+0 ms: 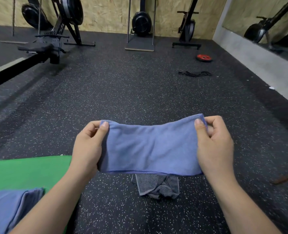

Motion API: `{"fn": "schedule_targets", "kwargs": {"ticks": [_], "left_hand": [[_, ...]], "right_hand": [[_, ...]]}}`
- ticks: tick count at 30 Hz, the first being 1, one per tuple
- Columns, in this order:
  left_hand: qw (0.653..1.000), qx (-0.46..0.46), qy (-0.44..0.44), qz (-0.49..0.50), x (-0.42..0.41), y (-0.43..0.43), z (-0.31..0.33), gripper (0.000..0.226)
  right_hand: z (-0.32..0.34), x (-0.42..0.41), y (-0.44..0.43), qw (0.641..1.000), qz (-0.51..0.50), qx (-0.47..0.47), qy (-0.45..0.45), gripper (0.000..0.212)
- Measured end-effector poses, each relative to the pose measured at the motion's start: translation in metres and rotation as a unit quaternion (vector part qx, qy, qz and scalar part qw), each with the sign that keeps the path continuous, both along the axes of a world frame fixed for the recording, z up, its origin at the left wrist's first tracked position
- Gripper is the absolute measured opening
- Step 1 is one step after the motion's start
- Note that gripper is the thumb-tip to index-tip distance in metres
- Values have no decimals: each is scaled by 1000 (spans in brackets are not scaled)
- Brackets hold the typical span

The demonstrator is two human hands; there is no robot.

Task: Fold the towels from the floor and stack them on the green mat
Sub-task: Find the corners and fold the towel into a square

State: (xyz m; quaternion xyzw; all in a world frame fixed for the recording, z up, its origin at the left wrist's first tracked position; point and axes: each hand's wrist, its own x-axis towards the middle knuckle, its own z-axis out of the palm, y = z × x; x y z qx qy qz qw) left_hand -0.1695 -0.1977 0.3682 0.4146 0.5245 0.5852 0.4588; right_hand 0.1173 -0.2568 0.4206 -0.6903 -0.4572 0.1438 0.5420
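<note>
Left hand (87, 146) and right hand (214, 144) each pinch end of blue towel (150, 147), held stretched above floor. Grey striped towel (156, 187) crumpled beneath. Folded towels (10, 208) on green mat (25, 173), near left. Red weight plate (204, 58), black band (194, 73) far right.

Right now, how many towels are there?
4: a blue towel between left hand and right hand; a striped towel on the floor; a folded blue towel over a grey one on the green mat. Others may hide beneath.

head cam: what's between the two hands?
A blue towel spans the gap, pinched at its top corners by the left hand and right hand. The head view shows it.
</note>
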Motion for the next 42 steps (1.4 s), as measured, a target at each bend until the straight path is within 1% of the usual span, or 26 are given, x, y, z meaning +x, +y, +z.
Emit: {"fn": "schedule_targets", "kwargs": {"ticks": [4,6,8,11,15,17,20,22,25,29,31,32,34,35,37,38,39,40,41,42], "left_hand": [[995,6,90,-34,20,-18,-1,7],[991,13,120,-58,32,-28,1,9],[987,16,139,-78,42,-37,4,9],[984,18,153,-93,53,-46,8,9],[985,1,137,-103,62,-54,12,7],[984,2,147,-104,64,-58,15,8],[981,15,162,-102,63,-61,20,8],[978,21,179,-110,60,-61,23,11],[967,29,220,-122,54,-58,24,22],[960,34,248,-125,47,-52,26,36],[951,44,278,-132,44,-49,28,40],[945,49,292,-141,42,-47,30,42],[932,59,313,-173,37,-44,34,44],[925,61,318,-200,35,-44,36,45],[912,63,312,-260,32,-44,39,47],[907,69,303,-283,31,-44,40,49],[906,78,292,-297,31,-44,40,50],[906,88,281,-303,30,-44,40,50],[909,95,271,-302,30,-43,39,49],[912,98,264,-299,30,-42,37,47]], "right_hand": [[-1,-28,-10,997,64,-37,-14,21],[-5,-44,-16,992,111,-57,-29,25],[-10,-55,-20,985,145,-75,-47,24],[-16,-65,-21,978,167,-103,-73,17],[-22,-74,-22,969,200,-112,-93,17],[-22,-75,-23,966,214,-117,-86,13],[-20,-74,-23,962,249,-107,-44,3],[-16,-75,-26,955,275,-108,-27,13],[-14,-75,-28,943,304,-135,-13,27],[-13,-75,-28,931,332,-150,-26,38],[-11,-73,-27,933,328,-143,-33,37],[-11,-71,-27,938,318,-130,-49,32],[-12,-65,-22,950,278,-97,-105,20],[-12,-62,-20,953,261,-91,-127,21],[-10,-56,-16,945,264,-119,-153,44],[-9,-54,-15,935,281,-148,-155,56],[-9,-52,-14,924,303,-177,-150,64],[-8,-50,-13,915,326,-194,-135,62],[-10,-47,-12,910,343,-200,-119,51],[-10,-45,-11,909,350,-198,-107,35]]}}
